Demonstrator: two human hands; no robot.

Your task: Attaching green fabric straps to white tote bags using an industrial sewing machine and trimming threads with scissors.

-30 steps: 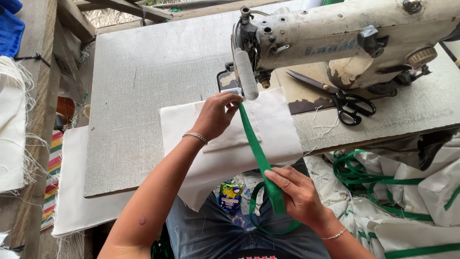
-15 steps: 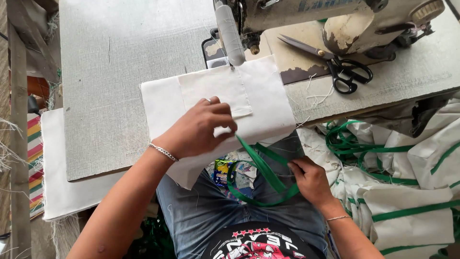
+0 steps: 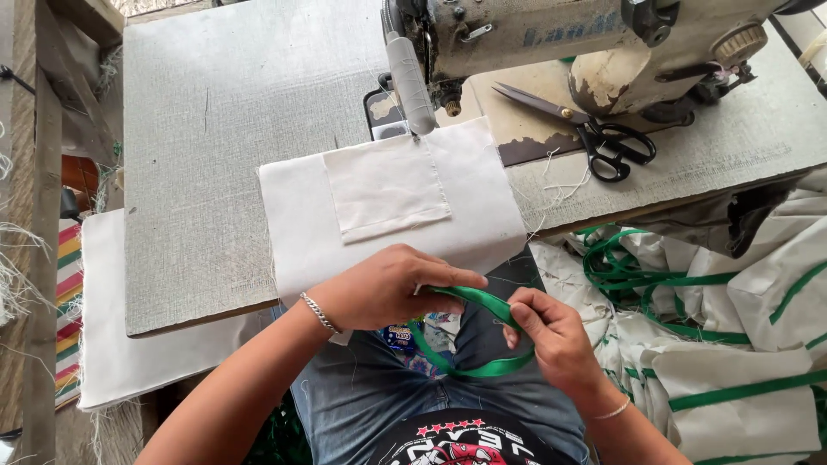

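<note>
My left hand and my right hand both pinch a green ribbon strap just off the table's near edge, above my lap. The strap loops down between the hands. A white cloth panel with a smaller sewn-on patch lies on the table under the sewing machine. The panel's near edge sits just beyond my left hand's fingers.
Black-handled scissors rest on the machine bed at right. A heap of white bags with green straps lies at my right. More white cloth hangs off the table's left side, over a striped mat.
My left hand has come off the cloth panel and joined the right on the green strap. The strap has dropped from the machine to my lap. The view has tilted down.
</note>
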